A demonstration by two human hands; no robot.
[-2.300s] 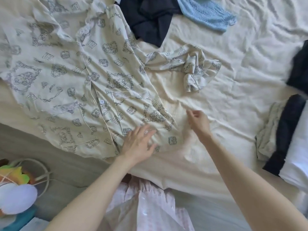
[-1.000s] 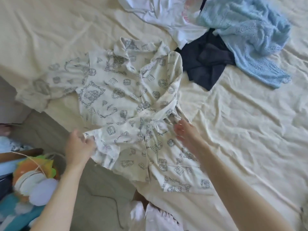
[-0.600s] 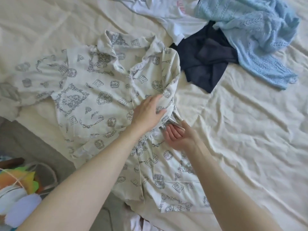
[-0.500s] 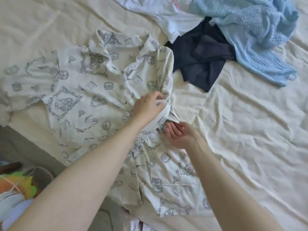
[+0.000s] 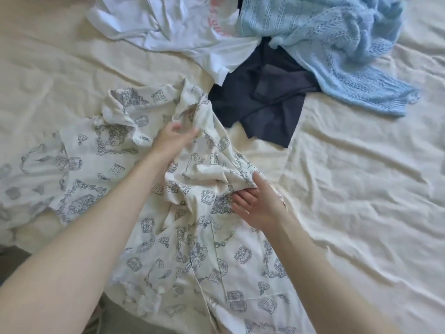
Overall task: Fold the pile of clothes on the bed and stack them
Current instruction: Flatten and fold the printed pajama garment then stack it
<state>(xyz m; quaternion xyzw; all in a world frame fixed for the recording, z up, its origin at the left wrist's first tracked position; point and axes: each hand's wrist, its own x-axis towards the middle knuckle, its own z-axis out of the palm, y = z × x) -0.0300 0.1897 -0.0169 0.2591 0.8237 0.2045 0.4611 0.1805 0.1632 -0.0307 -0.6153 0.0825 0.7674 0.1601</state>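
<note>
A: The printed shirt [image 5: 192, 237] lies front-up at the near edge of the bed [image 5: 361, 201]. The left hand [image 5: 173, 138] reaches near the collar, fingers loosely bent — whether it grips cloth, I can't tell. The right hand [image 5: 260, 203] pinches a bunched fold at the shirt's right side.

B: Then draw that fold flat before creasing — keep the placket straight.

A: Any writing?

B: Pink letters on the white tee [image 5: 183, 32], unreadable.
</note>
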